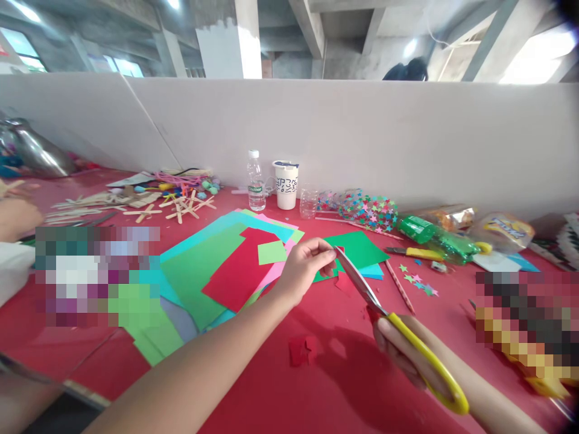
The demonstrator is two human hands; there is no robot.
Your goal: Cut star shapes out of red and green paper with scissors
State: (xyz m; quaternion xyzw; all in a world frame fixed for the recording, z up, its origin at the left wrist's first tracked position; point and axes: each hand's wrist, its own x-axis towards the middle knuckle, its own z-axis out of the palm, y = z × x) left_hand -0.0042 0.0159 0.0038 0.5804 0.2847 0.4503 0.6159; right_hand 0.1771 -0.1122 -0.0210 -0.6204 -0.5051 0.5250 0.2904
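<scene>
My right hand is closed around the yellow-handled scissors, whose blades point up and left. My left hand pinches a small piece of red paper, and the blade tips meet it right at the fingertips. Just below them a red paper scrap lies by the dark green sheet. Two small red cutouts rest on the red table between my arms. Under and left of my left hand spreads a stack of coloured paper, with a red sheet and a light green square on top.
Craft sticks lie at the back left. A water bottle, a white cup and star confetti line the partition. A yellow utility knife and a striped straw are at right. Another person's hand is far left.
</scene>
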